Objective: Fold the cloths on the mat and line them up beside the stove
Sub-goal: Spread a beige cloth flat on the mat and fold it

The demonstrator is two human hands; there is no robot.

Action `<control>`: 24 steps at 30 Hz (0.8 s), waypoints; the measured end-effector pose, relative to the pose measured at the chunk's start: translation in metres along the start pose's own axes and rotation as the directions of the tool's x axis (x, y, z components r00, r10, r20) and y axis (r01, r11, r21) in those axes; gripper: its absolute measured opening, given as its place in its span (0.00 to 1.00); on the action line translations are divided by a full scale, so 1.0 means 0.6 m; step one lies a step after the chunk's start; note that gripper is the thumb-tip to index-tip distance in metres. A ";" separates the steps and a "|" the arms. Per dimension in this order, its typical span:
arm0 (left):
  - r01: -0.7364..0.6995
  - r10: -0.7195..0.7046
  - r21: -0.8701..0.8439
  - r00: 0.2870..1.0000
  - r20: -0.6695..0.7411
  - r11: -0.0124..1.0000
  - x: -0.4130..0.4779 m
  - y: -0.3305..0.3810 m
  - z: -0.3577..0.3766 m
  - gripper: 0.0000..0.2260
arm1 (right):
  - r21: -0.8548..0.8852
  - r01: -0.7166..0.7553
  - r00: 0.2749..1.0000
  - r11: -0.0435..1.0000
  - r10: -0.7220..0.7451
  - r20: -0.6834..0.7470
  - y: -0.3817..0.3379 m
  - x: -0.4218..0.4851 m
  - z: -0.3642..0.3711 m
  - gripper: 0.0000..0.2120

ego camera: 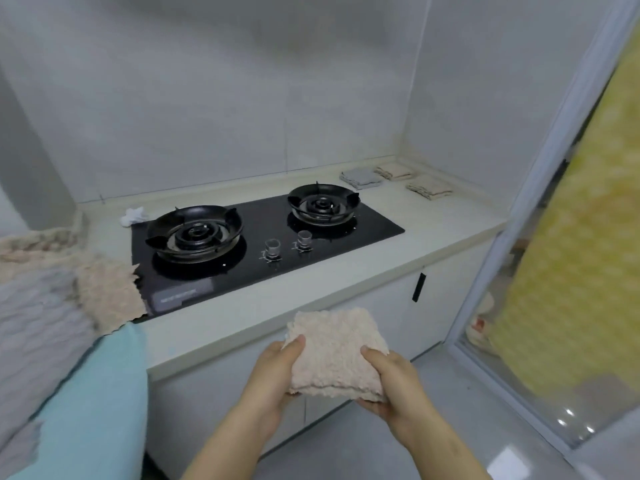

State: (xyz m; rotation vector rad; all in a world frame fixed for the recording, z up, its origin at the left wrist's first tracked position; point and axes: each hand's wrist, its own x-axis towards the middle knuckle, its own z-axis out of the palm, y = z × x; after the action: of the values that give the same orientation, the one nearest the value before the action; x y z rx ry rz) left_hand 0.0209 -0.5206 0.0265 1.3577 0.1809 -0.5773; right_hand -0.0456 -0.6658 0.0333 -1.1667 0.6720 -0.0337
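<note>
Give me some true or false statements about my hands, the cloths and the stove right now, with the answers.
1. The left hand and right hand hold a folded pink cloth. True.
2. A grey cloth and two beige cloths lie folded on the counter, right of the stove. True.
3. A pot stands on the stove. False: the left burner and right burner are bare.
4. The pink cloth rests on the counter. False: the hands hold it in front of the counter, off its surface.
5. An unfolded cloth lies left of the stove, by the blue mat. True.
</note>
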 end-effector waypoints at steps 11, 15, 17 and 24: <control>0.040 -0.040 0.054 0.999 0.006 0.998 0.214 0.029 0.261 0.07 | -0.029 -0.028 0.993 0.999 0.024 -0.115 -0.128 0.218 -0.202 0.08; -0.033 0.030 0.050 0.998 0.063 0.998 0.339 0.061 0.342 0.19 | -0.039 0.015 0.989 0.999 -0.020 -0.144 -0.205 0.341 -0.239 0.05; -0.070 0.062 0.072 0.992 0.111 0.995 0.412 0.089 0.380 0.20 | -0.044 0.031 0.986 0.999 -0.037 -0.165 -0.250 0.403 -0.249 0.03; -0.237 0.191 0.203 0.956 0.223 0.950 0.631 0.174 0.491 0.23 | -0.069 0.065 0.980 0.995 -0.077 -0.183 -0.392 0.593 -0.286 0.07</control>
State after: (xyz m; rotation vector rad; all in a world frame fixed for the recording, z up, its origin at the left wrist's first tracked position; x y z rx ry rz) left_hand 0.3330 -0.8992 0.0138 1.5076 -0.2034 -0.5584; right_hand 0.2284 -1.0353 0.0291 -1.2578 0.8005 -0.1852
